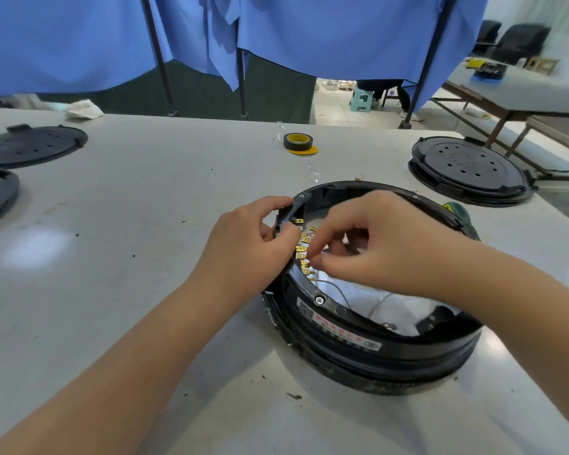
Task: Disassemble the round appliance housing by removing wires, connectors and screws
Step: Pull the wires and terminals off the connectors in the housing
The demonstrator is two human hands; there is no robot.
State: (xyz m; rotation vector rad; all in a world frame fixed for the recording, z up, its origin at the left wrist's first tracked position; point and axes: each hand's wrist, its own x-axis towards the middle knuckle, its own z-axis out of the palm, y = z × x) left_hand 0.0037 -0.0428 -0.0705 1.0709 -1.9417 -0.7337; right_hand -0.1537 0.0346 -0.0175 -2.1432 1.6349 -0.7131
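- Far left, 2 black discs (pixel 30 145) lie flat on the grey surface (pixel 145 198), the lower one cut by the frame edge.
- Left hand (pixel 247 247) grips the housing (pixel 372 343) at its left rim, thumb curled over the edge.
- Behind, a tape roll (pixel 298 141) sits mid-surface, well apart from the housing.
- The housing rests right of centre, open side up, brass terminals (pixel 303 254) lined along its inner left wall.
- Right hand (pixel 381 247) reaches inside, fingers curled, pinching at the terminals; exactly what it grips, I cannot tell.
- Thin wires (pixel 339 290) trail inside.
- Far right, a round black unit (pixel 470 169) sits near the surface edge.
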